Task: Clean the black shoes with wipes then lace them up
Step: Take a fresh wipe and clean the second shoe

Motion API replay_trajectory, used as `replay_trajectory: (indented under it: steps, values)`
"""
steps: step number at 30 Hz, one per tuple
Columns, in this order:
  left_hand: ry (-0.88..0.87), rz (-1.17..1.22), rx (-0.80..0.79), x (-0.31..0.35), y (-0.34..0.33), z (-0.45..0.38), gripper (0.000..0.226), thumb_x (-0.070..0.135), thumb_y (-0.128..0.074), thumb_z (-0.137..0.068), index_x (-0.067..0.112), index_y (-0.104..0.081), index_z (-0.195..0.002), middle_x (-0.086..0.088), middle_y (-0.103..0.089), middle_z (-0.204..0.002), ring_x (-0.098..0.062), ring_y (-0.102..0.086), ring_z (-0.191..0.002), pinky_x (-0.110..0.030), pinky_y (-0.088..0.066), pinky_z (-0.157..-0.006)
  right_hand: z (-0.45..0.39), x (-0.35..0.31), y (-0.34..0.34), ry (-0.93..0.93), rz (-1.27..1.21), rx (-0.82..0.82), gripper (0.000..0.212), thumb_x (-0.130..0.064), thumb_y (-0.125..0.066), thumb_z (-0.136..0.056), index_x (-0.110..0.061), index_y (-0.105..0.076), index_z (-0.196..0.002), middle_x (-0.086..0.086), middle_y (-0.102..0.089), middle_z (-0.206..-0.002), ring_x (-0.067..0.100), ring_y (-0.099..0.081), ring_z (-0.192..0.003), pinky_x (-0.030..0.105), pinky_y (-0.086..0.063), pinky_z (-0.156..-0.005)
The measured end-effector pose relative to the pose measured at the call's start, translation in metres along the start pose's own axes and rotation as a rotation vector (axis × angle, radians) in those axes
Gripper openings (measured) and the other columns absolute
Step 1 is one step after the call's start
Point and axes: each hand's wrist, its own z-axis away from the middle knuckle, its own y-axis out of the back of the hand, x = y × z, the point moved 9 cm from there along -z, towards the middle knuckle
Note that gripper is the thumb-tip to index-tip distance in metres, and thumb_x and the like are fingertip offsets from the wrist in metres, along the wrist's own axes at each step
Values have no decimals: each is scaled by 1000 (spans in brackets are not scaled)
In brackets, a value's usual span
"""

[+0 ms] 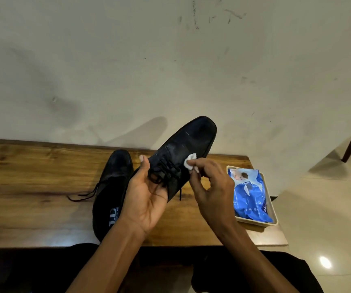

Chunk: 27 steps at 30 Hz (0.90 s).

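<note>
- Lying flat on the wooden table [33, 176], left of the hands, one black shoe [112, 187] is seen with loose laces.
- A second black shoe [183, 153] is gripped from beneath by the left hand [147, 195], thumb curled over its side.
- A white wipe [190, 160] is pinched in the right hand [210, 187] fingertips and pressed against that shoe's vamp.
- At the far right, a blue wipes pack [250, 195] is held in a cream tray [274, 216].

Left half of worktop [33, 176] open; resting shoe [111, 187] blocks centre, tray [274, 216] with wipes pack [250, 197] fills right end; wall [170, 70] close behind.
</note>
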Motion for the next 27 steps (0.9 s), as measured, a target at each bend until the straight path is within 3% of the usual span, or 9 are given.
replay_trajectory:
  steps: [3,7,11,14,19,21,23,25,27]
  values:
    - [4,6,-18,-3,-1,0,54,43,-39,-102,-1,-58,-127,-23,-68,-122,-29,-68,-112,-36,-58,-90,8,-8,-5,-63,-54,4,21,-1,-68,-92,-11,-69,-110,-1,-67,-105,7,-62,-95,20,-54,-77]
    - [-18,-27,-21,0,1,-2,58,48,-40,-99,1,-62,-124,-21,-68,-123,-27,-68,-113,-37,-52,-99,13,-37,-19,43,-104,-91,19,-3,-67,-91,-9,-69,-109,0,-67,-107,6,-63,-98,17,-52,-79]
    - [-73,-193,-24,-5,-3,2,51,42,-40,-101,1,-61,-123,-17,-70,-119,-24,-68,-113,-30,-55,-96,-19,-15,-9,-72,-107,-6,18,-6,-65,-94,-12,-70,-110,-3,-67,-104,7,-64,-93,18,-52,-74]
    - [-80,-283,-21,-12,-4,3,54,47,-44,-95,5,-66,-120,-19,-70,-118,-31,-65,-116,-42,-48,-105,-25,-26,-13,-23,-39,-25,18,-3,-64,-95,-11,-72,-109,0,-67,-107,4,-63,-94,12,-48,-78]
    - [-163,-412,-5,-5,-2,5,56,50,-40,-96,4,-70,-110,-20,-72,-112,-32,-68,-111,-50,-46,-104,-23,-40,-23,176,82,-237,22,-8,-63,-95,-12,-73,-114,2,-67,-114,14,-62,-106,24,-52,-87]
    - [-208,-499,24,-5,-1,5,61,56,-45,-94,1,-72,-103,-19,-73,-107,-33,-68,-107,-48,-49,-98,-37,-27,-20,150,129,-243,22,-6,-65,-94,-11,-74,-113,2,-69,-110,13,-64,-101,28,-55,-84]
    - [-248,-615,37,-7,-1,7,81,74,-52,-85,-4,-67,-100,-23,-70,-102,-44,-65,-101,-52,-50,-94,-49,-16,-14,97,175,-211,22,-4,-64,-93,-11,-75,-110,3,-71,-106,13,-65,-97,33,-57,-82]
    - [-247,-677,-5,-13,-4,6,81,84,-48,-78,8,-72,-95,-27,-68,-106,-49,-60,-112,-62,-46,-101,-47,-26,-15,103,184,-207,22,-3,-63,-92,-11,-76,-107,4,-72,-105,16,-66,-98,32,-55,-85]
    - [-234,-693,-13,-16,-5,4,60,80,-39,-84,33,-76,-82,-14,-75,-101,-35,-67,-108,-62,-46,-101,-30,-51,-25,156,147,-256,21,-7,-59,-93,-8,-76,-106,7,-71,-106,20,-66,-100,31,-54,-88]
